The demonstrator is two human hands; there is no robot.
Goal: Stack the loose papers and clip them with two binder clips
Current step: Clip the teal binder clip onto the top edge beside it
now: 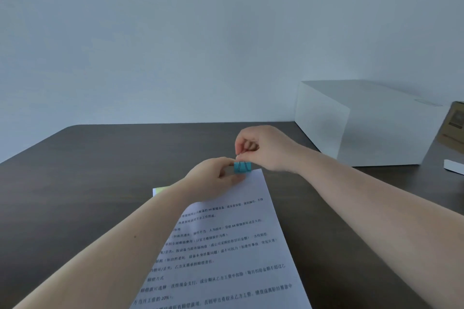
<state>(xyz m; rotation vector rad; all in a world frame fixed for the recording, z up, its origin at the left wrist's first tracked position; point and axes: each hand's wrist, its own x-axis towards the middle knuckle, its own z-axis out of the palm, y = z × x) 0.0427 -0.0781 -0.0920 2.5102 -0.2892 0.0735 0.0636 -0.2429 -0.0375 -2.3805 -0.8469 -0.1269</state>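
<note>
A stack of printed white papers [226, 246] lies on the dark table, its far edge near the middle of the view. A blue binder clip [242, 167] sits on that far edge near the right corner. My left hand [213, 178] pinches the papers and the clip's left side. My right hand [261, 148] is above the clip, its fingertips pinched on the clip's wire handle. A yellow-green corner [158, 190] peeks out at the stack's far left, beside my left forearm; I cannot tell what it is.
A large white box [364, 120] stands on the table [100, 158] at the back right. A brown cardboard item [454, 125] and a small white object [453, 167] lie at the right edge. A pale wall rises behind the table.
</note>
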